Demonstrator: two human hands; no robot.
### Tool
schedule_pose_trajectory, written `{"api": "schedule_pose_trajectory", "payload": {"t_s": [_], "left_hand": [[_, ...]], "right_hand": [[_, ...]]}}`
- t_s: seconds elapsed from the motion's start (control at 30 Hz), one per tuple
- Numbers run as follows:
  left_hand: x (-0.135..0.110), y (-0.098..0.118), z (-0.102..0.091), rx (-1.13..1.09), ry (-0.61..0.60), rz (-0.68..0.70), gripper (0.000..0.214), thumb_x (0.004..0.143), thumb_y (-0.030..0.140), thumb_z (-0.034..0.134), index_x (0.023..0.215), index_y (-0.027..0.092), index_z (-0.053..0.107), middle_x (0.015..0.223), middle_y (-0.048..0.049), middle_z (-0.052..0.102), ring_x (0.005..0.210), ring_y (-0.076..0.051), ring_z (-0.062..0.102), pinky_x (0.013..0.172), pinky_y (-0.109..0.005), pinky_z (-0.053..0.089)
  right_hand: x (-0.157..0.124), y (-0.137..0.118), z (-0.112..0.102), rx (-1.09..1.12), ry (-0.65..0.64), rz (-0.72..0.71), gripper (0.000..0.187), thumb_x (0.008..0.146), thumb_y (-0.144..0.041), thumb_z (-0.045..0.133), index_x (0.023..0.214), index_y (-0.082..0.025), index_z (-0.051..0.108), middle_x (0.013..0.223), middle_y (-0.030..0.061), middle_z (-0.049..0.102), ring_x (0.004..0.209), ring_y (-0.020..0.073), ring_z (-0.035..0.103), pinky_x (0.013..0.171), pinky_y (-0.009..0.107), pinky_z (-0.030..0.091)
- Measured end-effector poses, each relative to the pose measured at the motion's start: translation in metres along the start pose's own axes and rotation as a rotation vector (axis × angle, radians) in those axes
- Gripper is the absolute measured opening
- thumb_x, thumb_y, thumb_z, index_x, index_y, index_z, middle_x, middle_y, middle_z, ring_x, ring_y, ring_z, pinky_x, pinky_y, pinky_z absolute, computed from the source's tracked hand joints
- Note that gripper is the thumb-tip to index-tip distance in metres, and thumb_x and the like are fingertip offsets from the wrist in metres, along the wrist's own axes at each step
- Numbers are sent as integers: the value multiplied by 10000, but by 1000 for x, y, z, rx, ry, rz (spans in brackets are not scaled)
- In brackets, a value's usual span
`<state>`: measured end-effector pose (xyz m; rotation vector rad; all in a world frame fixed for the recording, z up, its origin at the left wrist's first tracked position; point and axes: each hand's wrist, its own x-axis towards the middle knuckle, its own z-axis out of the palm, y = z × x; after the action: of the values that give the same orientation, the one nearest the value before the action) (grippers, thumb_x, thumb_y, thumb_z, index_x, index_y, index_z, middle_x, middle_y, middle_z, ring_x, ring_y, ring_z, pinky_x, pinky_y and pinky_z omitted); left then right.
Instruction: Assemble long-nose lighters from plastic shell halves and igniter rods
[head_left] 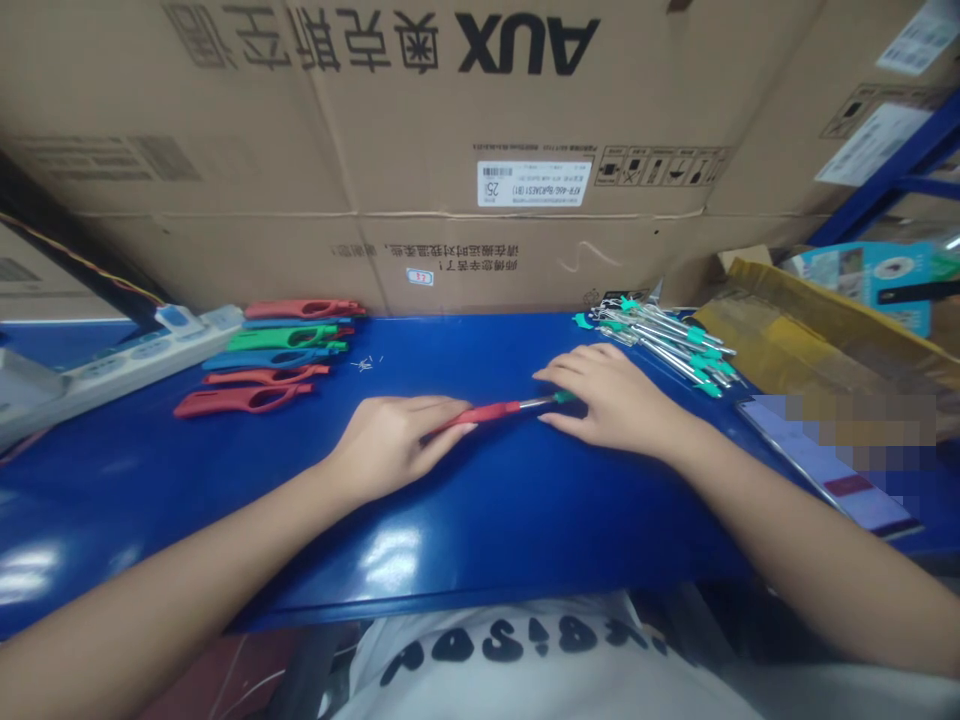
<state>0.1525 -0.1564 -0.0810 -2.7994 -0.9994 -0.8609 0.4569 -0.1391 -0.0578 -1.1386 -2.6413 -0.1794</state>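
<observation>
My left hand [405,440] is closed around a red lighter handle [491,412], whose narrow end points right. From that end a short stretch of metal tube [534,403] runs to a green plastic end [562,397]. My right hand [611,400] is closed on this green end, thumb below and fingers above. How far the tube sits inside the handle is hidden. Left of my hands, several red, green and blue lighter handles [247,400] lie in a stack. A pile of metal tubes with green ends [667,345] rests beyond my right hand.
The blue table [450,540] backs onto a large cardboard box [420,130]. A white power strip [142,360] lies at the left. Small white bits [365,364] are scattered near the handles. A taped yellow-brown package [810,340] and a flat purple device [825,465] are at the right.
</observation>
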Motion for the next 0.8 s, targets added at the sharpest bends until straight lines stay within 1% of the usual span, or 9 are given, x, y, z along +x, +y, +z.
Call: {"api": "schedule_pose_trajectory", "payload": {"t_s": [0.13, 0.2, 0.27, 0.33, 0.5, 0.6, 0.7, 0.8], "left_hand": [[1, -4, -2, 8, 15, -13, 258, 1014, 363, 567, 1110, 206, 747, 1053, -23, 801, 897, -185, 775, 748, -248, 577], [1, -5, -2, 3, 13, -15, 253, 1012, 359, 571, 1110, 204, 745, 1052, -27, 800, 899, -185, 773, 762, -249, 575], [1, -5, -1, -7, 16, -6, 245, 1010, 351, 577, 1115, 204, 741, 1056, -31, 799, 898, -183, 771, 765, -248, 573], [0, -4, -1, -23, 16, 3, 239, 1009, 343, 581, 1123, 202, 736, 1060, -33, 798, 891, -180, 770, 758, -246, 572], [-2, 2, 2, -77, -12, 19, 239, 1014, 330, 572, 1144, 201, 725, 1068, -45, 795, 889, -179, 767, 748, -247, 573], [-2, 7, 4, -134, -22, 14, 235, 1013, 314, 570, 1131, 187, 730, 1036, -55, 794, 868, -179, 760, 749, -255, 574], [0, 10, 5, -230, -25, -46, 258, 1016, 322, 565, 1117, 174, 749, 987, -68, 795, 819, -174, 745, 729, -257, 568], [2, 10, 7, -360, -23, -162, 271, 1010, 347, 579, 1071, 179, 782, 896, -56, 793, 703, -151, 713, 628, -236, 535]], "right_hand": [[-2, 23, -5, 26, -3, 13, 222, 901, -381, 708, 1021, -195, 691, 1037, 67, 745, 1017, 273, 642, 999, 473, 375], [-2, 29, -5, 50, 15, -31, 151, 939, -352, 670, 953, -203, 688, 973, 46, 745, 975, 247, 646, 1016, 461, 361], [-2, 29, -3, 77, 32, -100, 152, 975, -335, 624, 939, -201, 688, 960, 47, 744, 965, 232, 646, 1018, 438, 363], [0, 24, 0, 113, 35, -137, 170, 993, -334, 595, 972, -189, 682, 976, 63, 742, 955, 225, 648, 982, 410, 390], [5, -3, 13, 169, 13, -155, 214, 1029, -346, 527, 1029, -175, 655, 975, 69, 736, 896, 207, 652, 877, 367, 425], [5, -13, 21, 129, 59, -223, 243, 1049, -329, 478, 1027, -159, 650, 962, 75, 731, 858, 203, 642, 813, 347, 424], [4, -16, 26, 82, 131, -253, 262, 1055, -318, 456, 1011, -151, 654, 948, 85, 730, 840, 205, 630, 777, 343, 419], [2, -17, 29, 62, 189, -262, 269, 1055, -302, 448, 979, -151, 657, 926, 96, 731, 831, 207, 625, 759, 342, 417]]}}
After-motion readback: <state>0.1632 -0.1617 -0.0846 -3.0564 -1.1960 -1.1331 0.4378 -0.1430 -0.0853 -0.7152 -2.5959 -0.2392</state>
